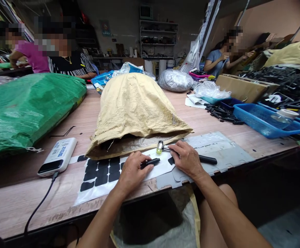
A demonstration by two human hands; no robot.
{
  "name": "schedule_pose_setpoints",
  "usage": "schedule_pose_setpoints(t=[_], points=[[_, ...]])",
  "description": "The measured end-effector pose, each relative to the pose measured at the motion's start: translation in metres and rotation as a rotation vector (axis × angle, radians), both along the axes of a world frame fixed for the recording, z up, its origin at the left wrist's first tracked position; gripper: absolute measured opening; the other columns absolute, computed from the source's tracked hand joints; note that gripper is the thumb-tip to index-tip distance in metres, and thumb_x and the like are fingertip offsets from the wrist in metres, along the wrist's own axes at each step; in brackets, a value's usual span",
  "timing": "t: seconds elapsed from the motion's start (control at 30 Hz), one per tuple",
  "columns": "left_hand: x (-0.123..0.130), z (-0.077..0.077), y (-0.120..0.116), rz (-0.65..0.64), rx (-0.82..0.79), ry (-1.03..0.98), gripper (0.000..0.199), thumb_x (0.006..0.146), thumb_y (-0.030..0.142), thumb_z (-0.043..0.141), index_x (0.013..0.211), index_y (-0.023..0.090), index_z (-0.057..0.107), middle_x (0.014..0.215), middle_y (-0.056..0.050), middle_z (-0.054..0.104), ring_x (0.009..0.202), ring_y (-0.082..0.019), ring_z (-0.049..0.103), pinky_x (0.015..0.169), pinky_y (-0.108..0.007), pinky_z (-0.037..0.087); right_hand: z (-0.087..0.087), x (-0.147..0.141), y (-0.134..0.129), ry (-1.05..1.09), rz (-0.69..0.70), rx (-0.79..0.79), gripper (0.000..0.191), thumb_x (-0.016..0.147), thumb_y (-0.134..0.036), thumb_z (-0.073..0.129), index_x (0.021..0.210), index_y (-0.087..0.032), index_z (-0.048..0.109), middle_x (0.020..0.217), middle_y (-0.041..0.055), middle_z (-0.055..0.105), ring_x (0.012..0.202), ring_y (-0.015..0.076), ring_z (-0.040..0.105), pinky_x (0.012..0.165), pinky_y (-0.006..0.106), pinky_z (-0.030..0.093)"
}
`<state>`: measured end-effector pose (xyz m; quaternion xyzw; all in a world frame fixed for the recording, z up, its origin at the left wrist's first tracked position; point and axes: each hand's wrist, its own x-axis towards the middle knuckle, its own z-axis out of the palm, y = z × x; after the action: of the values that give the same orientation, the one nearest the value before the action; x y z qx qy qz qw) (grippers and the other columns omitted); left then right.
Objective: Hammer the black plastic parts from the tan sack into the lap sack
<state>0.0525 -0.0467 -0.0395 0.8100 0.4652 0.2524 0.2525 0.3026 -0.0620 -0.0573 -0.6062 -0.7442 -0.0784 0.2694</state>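
Angled in from seven o'clock, the left hand (134, 168) pinches a black piece (150, 162), its tip toward three; from five, the right hand (188, 159), knuckles up, grips a black-handled hammer (208, 159). At twelve, a wrinkled, coarse tan sack (137, 106) gapes.

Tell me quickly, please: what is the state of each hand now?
Left hand: closed, holding a small black piece.
Right hand: closed, holding the hammer.
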Motion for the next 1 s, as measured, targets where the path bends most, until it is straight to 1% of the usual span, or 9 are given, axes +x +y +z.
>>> schedule_pose_setpoints(t=[0.1,0.2,0.33,0.43,0.57,0.63,0.77,0.9,1.0], points=[[0.004,-0.003,-0.001,-0.012,0.03,0.002,0.021,0.085,0.033,0.069,0.104,0.025,0.073,0.091,-0.003,0.064,0.092,-0.023,0.055,0.079,-0.033,0.043,0.001,0.001,0.0,-0.026,0.047,0.008,0.027,0.094,-0.02,0.054,0.115,-0.024,0.07,0.093,0.0051,0.063,0.094,0.0201,0.057,0.084,0.031,0.045],[0.004,-0.002,0.001,-0.025,0.018,-0.015,0.017,0.086,0.033,0.069,0.101,0.025,0.072,0.09,-0.003,0.063,0.09,-0.022,0.054,0.079,-0.033,0.042,0.009,-0.001,-0.006,-0.003,0.075,0.034,0.034,0.098,-0.019,0.047,0.126,-0.024,0.066,0.092,0.0051,0.063,0.095,0.0199,0.059,0.083,0.031,0.047],[0.002,-0.003,0.002,-0.031,0.024,-0.048,0.019,0.09,0.033,0.066,0.106,0.024,0.072,0.091,-0.003,0.062,0.093,-0.021,0.055,0.082,-0.033,0.042,0.025,-0.008,-0.025,0.153,0.124,0.065,0.039,0.101,-0.022,0.043,0.136,-0.029,0.059,0.097,0.0045,0.064,0.094,0.0179,0.061,0.083,0.03,0.05],[0.003,-0.005,0.002,-0.026,0.04,-0.058,0.018,0.09,0.031,0.066,0.105,0.024,0.071,0.091,-0.003,0.063,0.092,-0.021,0.055,0.082,-0.033,0.041,0.031,-0.012,-0.039,0.262,0.185,0.027,0.04,0.101,-0.022,0.044,0.138,-0.031,0.058,0.1,0.0046,0.065,0.093,0.017,0.062,0.082,0.029,0.052],[0.003,-0.007,0.002,-0.023,0.036,-0.065,0.018,0.088,0.028,0.068,0.105,0.025,0.072,0.09,-0.002,0.062,0.092,-0.021,0.056,0.081,-0.031,0.042,0.033,-0.016,-0.05,0.267,0.214,-0.039,0.039,0.101,-0.023,0.045,0.137,-0.031,0.059,0.094,0.0044,0.063,0.089,0.0172,0.063,0.078,0.03,0.053],[0.003,-0.008,0.003,-0.019,0.033,-0.078,0.02,0.087,0.028,0.068,0.107,0.025,0.073,0.091,-0.002,0.062,0.092,-0.02,0.056,0.081,-0.031,0.042,0.034,-0.017,-0.053,0.277,0.219,-0.036,0.04,0.101,-0.023,0.045,0.137,-0.031,0.059,0.094,0.0043,0.063,0.088,0.0169,0.063,0.077,0.029,0.054],[0.002,-0.01,0.005,-0.007,0.016,-0.075,0.019,0.087,0.029,0.069,0.105,0.026,0.074,0.091,-0.002,0.062,0.092,-0.02,0.057,0.083,-0.031,0.043,0.033,-0.019,-0.056,0.316,0.217,0.009,0.042,0.1,-0.021,0.045,0.139,-0.032,0.057,0.1,0.0051,0.065,0.093,0.0171,0.065,0.082,0.03,0.054],[0.003,-0.01,0.005,0.008,0.009,-0.069,0.019,0.086,0.029,0.07,0.104,0.027,0.075,0.09,-0.001,0.062,0.091,-0.02,0.057,0.083,-0.031,0.043,0.025,-0.019,-0.056,0.257,0.209,-0.077,0.041,0.101,-0.021,0.043,0.136,-0.032,0.06,0.092,0.0039,0.063,0.087,0.0165,0.063,0.079,0.029,0.054],[0.004,-0.009,0.005,0.01,0.009,-0.071,0.018,0.085,0.028,0.071,0.102,0.026,0.075,0.089,-0.001,0.062,0.092,-0.02,0.057,0.083,-0.03,0.042,0.026,-0.021,-0.054,0.23,0.207,-0.099,0.041,0.101,-0.021,0.043,0.136,-0.033,0.06,0.089,0.0032,0.061,0.084,0.0162,0.062,0.077,0.028,0.053]])
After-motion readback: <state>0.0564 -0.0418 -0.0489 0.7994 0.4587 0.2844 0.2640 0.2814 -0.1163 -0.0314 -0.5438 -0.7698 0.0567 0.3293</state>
